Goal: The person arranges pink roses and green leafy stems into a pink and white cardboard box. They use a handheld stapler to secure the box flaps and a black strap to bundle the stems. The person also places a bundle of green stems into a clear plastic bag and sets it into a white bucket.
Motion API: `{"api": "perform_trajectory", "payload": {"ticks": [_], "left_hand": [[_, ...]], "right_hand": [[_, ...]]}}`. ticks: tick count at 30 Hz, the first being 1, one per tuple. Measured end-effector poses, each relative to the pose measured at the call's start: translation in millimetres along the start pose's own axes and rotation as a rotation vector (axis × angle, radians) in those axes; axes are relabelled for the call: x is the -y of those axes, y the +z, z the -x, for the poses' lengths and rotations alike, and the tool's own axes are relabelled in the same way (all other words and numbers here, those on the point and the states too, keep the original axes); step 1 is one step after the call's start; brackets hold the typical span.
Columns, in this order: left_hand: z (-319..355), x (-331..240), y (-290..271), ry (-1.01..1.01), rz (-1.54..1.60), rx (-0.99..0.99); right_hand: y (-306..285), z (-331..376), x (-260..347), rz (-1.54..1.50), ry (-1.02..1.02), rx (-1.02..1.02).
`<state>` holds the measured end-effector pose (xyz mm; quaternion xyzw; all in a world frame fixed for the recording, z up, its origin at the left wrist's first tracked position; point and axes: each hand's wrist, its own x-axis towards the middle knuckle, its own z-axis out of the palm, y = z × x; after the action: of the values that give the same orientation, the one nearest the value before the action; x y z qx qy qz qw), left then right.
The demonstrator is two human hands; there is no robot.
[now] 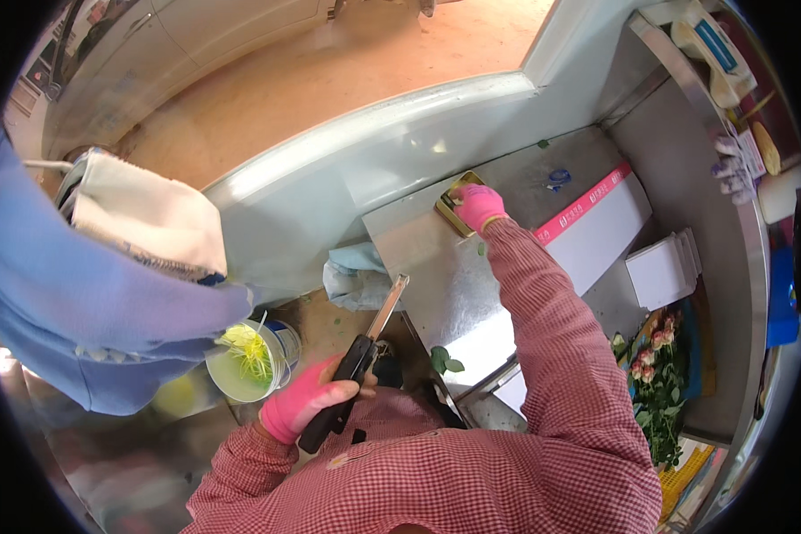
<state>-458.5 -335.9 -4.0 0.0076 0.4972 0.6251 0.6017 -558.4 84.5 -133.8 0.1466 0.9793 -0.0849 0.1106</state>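
My left hand [304, 397], in a pink glove, grips a black-handled tool [354, 363] with a long, narrow metal end that points up and away from me. The tool's exact kind is unclear. On the far part of the metal worktop [458, 267], my right hand [479, 205], also gloved in pink, is at a small gold-coloured tin [458, 224]. Its fingers are curled at the tin's opening. What they pinch, if anything, is hidden.
A white sheet with a pink printed band [587, 203] lies right of my right arm, near a white box [663, 271]. Pink roses [648, 356] lie further right. To the left are a bucket of yellow-green strips [245, 356] and a blue cloth [107, 267].
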Motion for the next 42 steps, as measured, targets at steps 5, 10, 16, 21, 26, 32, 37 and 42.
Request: {"api": "perform_trajectory", "payload": {"ticks": [5,10,16,21,26,32,37,42], "left_hand": [[-15.6,-14.0,3.5,-0.035,0.075,-0.033],[-42.8,-27.2,28.2,0.014,0.012,0.014],[-71.8,-42.8,53.1,0.006,-0.062,-0.016],[-92.7,-79.2,43.2,-0.005,-0.157,0.018],[-112.6,-118.4,14.3,0.004,-0.206,0.123],[-120.2,-148.4,-7.8,-0.005,-0.241,0.223],[-123.5,-144.4,-19.4,0.031,-0.242,0.200],[-133.2,-138.3,-26.3,0.092,-0.264,0.163]], "right_hand": [[25.8,-51.6,4.7,0.050,0.013,0.028],[-8.5,-34.4,-31.8,-0.138,0.079,0.180],[-19.2,-14.9,-66.0,-0.446,0.025,-0.126],[-105.7,44.2,-17.4,-1.365,0.052,-0.079],[-123.7,80.3,28.9,-1.150,0.070,-0.200],[-129.6,67.5,50.4,-1.065,0.153,-0.227],[-127.7,55.3,48.1,-0.920,0.131,-0.228],[-117.6,45.5,50.5,-0.692,0.035,-0.307]]}}
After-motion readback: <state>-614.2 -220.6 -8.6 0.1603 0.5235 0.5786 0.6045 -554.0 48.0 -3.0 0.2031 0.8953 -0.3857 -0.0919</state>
